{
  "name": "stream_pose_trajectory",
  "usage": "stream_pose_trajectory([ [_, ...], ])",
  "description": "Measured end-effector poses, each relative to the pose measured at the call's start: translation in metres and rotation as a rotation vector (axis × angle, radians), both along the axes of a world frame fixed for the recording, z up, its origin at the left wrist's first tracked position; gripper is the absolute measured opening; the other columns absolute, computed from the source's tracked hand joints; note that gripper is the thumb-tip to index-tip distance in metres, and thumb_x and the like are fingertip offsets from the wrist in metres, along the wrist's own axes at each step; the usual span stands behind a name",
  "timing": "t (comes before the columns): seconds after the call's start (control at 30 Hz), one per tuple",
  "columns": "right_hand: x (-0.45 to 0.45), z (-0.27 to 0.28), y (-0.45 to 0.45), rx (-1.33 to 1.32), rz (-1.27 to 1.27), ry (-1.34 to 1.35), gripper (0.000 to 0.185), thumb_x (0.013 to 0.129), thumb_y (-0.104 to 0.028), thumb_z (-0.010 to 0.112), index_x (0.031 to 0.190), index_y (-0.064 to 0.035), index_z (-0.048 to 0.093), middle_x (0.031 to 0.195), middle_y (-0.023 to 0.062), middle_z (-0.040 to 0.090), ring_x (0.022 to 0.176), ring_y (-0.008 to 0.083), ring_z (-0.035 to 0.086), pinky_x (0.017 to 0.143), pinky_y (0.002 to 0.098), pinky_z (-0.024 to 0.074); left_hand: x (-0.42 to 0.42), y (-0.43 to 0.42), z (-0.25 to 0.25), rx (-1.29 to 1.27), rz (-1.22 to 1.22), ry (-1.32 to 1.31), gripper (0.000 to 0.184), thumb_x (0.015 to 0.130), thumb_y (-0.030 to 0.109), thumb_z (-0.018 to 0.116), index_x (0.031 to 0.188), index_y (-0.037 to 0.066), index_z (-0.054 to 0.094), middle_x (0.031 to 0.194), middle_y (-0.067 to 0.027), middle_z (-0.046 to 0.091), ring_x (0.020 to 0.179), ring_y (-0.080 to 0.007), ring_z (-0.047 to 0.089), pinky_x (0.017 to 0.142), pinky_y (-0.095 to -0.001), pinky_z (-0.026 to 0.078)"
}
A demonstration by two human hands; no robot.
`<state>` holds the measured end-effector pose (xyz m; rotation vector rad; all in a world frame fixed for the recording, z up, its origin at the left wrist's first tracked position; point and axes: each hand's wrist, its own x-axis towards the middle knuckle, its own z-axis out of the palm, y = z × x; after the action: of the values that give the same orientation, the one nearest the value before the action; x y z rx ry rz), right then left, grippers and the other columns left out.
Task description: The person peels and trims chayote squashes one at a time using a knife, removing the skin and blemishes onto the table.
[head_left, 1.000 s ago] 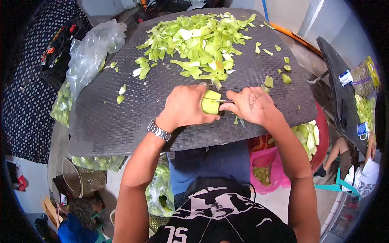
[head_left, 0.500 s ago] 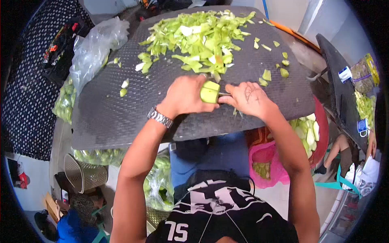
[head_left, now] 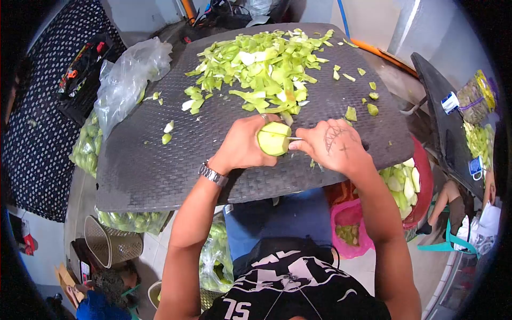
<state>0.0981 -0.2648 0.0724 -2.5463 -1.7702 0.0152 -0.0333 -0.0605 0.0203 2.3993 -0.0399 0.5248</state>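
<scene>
A pale green peeled vegetable is held by my left hand, fingers wrapped round its left side. A dark cut line runs across its face. My right hand grips a knife, whose thin blade meets the vegetable's right side; the handle is hidden in the fingers. Both hands are above the near part of the dark woven table. Beyond them lies a heap of green peelings, with a few loose pieces to the right.
A clear plastic bag rests on the table's left edge. Below the right edge, a red basin holds cut vegetables beside a pink bag. A wicker basket stands lower left. Other people are partly visible at lower left and right.
The vegetable has turned in my left hand, its cut face now rounder to the view. The knife stays at its right side. The whole view has shifted slightly.
</scene>
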Motion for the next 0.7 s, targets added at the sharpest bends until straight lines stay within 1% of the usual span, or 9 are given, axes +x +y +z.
stream_pose_trajectory([
  [0.2, 0.003, 0.002, 0.002, -0.005, -0.009, -0.007, 0.040, 0.098, -0.053, 0.060, 0.097, -0.0144, 0.073, 0.090, 0.0145, 0.074, 0.091, 0.0354, 0.072, 0.086, 0.0484, 0.0536, 0.005, 0.003, 0.014, -0.101, -0.066, 0.113, 0.071, 0.057, 0.019, 0.090, 0.124, 0.005, 0.067, 0.106, -0.0155, 0.075, 0.100, -0.0342, 0.074, 0.091, -0.0409, 0.058],
  [0.23, 0.006, 0.005, 0.004, -0.025, -0.015, -0.004, 0.038, 0.097, -0.051, 0.062, 0.097, -0.0140, 0.073, 0.089, 0.0141, 0.073, 0.091, 0.0352, 0.072, 0.086, 0.0483, 0.0532, 0.008, 0.000, 0.018, 0.016, -0.050, 0.053, 0.069, 0.059, 0.019, 0.089, 0.122, 0.005, 0.067, 0.107, -0.0158, 0.074, 0.101, -0.0348, 0.072, 0.091, -0.0418, 0.058],
  [0.3, 0.010, 0.012, 0.002, 0.096, 0.067, -0.043, 0.034, 0.092, -0.047, 0.068, 0.093, -0.0133, 0.072, 0.088, 0.0122, 0.073, 0.089, 0.0330, 0.072, 0.083, 0.0470, 0.0526, 0.011, -0.008, 0.025, 0.248, -0.015, -0.064, 0.064, 0.062, 0.019, 0.088, 0.120, 0.004, 0.067, 0.108, -0.0163, 0.072, 0.103, -0.0362, 0.070, 0.091, -0.0438, 0.058],
  [0.4, 0.006, 0.013, 0.005, 0.228, 0.193, -0.205, 0.029, 0.084, -0.042, 0.075, 0.089, -0.0134, 0.071, 0.084, 0.0087, 0.072, 0.085, 0.0291, 0.071, 0.080, 0.0440, 0.0514, 0.012, -0.029, 0.050, 0.439, -0.008, 0.157, 0.054, 0.064, 0.019, 0.085, 0.112, 0.002, 0.067, 0.108, -0.0166, 0.069, 0.103, -0.0380, 0.067, 0.091, -0.0467, 0.057],
  [0.43, 0.005, 0.015, 0.007, 0.272, 0.235, -0.284, 0.028, 0.082, -0.041, 0.076, 0.087, -0.0137, 0.070, 0.083, 0.0074, 0.071, 0.084, 0.0277, 0.071, 0.079, 0.0428, 0.0510, 0.014, -0.029, 0.047, 0.402, 0.024, 0.116, 0.045, 0.064, 0.019, 0.083, 0.103, 0.003, 0.067, 0.103, -0.0162, 0.069, 0.100, -0.0382, 0.067, 0.090, -0.0470, 0.057],
  [0.53, 0.007, 0.022, 0.014, 0.289, 0.263, -0.277, 0.035, 0.083, -0.044, 0.078, 0.086, -0.0107, 0.068, 0.078, 0.0123, 0.069, 0.083, 0.0316, 0.071, 0.079, 0.0451, 0.0518, 0.014, -0.020, 0.037, 0.291, 0.021, -0.034, 0.042, 0.062, 0.017, 0.082, 0.100, 0.004, 0.068, 0.102, -0.0161, 0.069, 0.100, -0.0370, 0.068, 0.090, -0.0458, 0.057],
  [0.57, 0.005, 0.024, 0.015, 0.255, 0.260, -0.287, 0.037, 0.083, -0.046, 0.077, 0.084, -0.0119, 0.065, 0.077, 0.0113, 0.067, 0.081, 0.0316, 0.070, 0.078, 0.0454, 0.0516, 0.012, -0.019, 0.035, 0.261, 0.023, -0.068, 0.041, 0.061, 0.016, 0.082, 0.100, 0.006, 0.070, 0.102, -0.0159, 0.070, 0.099, -0.0358, 0.068, 0.089, -0.0445, 0.057],
  [0.67, 0.006, 0.012, 0.014, 0.319, 0.290, -0.293, 0.029, 0.080, -0.041, 0.078, 0.086, -0.0153, 0.067, 0.081, 0.0049, 0.069, 0.083, 0.0242, 0.071, 0.078, 0.0400, 0.0502, 0.004, -0.017, 0.033, 0.189, 0.037, -0.062, 0.043, 0.059, 0.012, 0.082, 0.100, 0.006, 0.071, 0.102, -0.0149, 0.071, 0.098, -0.0347, 0.068, 0.090, -0.0434, 0.058],
  [0.7, 0.004, 0.008, 0.012, 0.330, 0.288, -0.285, 0.030, 0.080, -0.042, 0.077, 0.087, -0.0151, 0.067, 0.081, 0.0054, 0.070, 0.084, 0.0250, 0.071, 0.078, 0.0407, 0.0505, 0.001, -0.018, 0.032, 0.173, 0.030, -0.035, 0.045, 0.060, 0.012, 0.084, 0.103, 0.006, 0.071, 0.104, -0.0149, 0.071, 0.101, -0.0348, 0.068, 0.091, -0.0433, 0.057],
])
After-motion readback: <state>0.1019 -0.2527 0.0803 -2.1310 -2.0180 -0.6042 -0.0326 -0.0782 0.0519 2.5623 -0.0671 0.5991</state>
